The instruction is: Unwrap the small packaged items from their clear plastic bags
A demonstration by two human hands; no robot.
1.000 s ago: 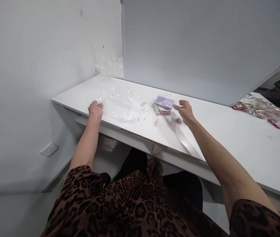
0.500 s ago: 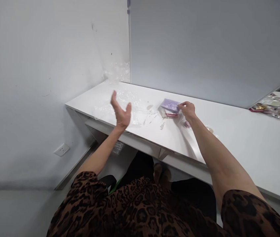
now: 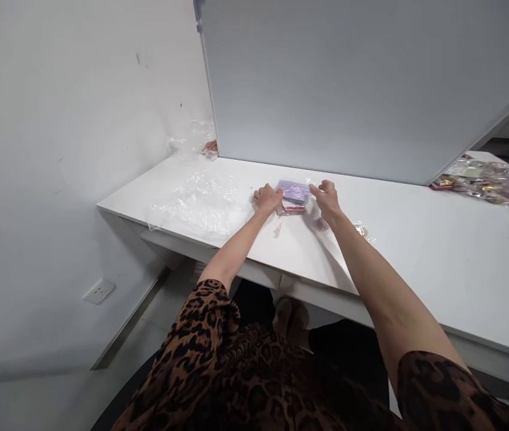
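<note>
A flat purple packet [image 3: 293, 190] in shiny clear plastic lies on the white table, on top of a red-edged flat piece [image 3: 293, 210]. My left hand [image 3: 267, 199] grips the packet's left edge, thumb against it and fingers curled. At its right edge my right hand [image 3: 326, 199] is closed, pinching the packet by its side. Just below my right hand lies a small pink item [image 3: 322, 224] in clear plastic. Beside my right forearm is a small wrapped item [image 3: 362, 231], partly hidden by the arm.
Crumpled clear plastic bags [image 3: 195, 206] spread over the table's left part, with more plastic [image 3: 189, 137] in the far corner. A grey partition [image 3: 326, 90] stands along the back. Another person's hand [image 3: 210, 146] shows past its left edge. Wrapped goods [image 3: 491, 185] lie at far right.
My left hand has come down and right from the air above the plastic bags to the packet's left edge. My right hand stays at the right edge. Another person's hand has appeared behind the partition.
</note>
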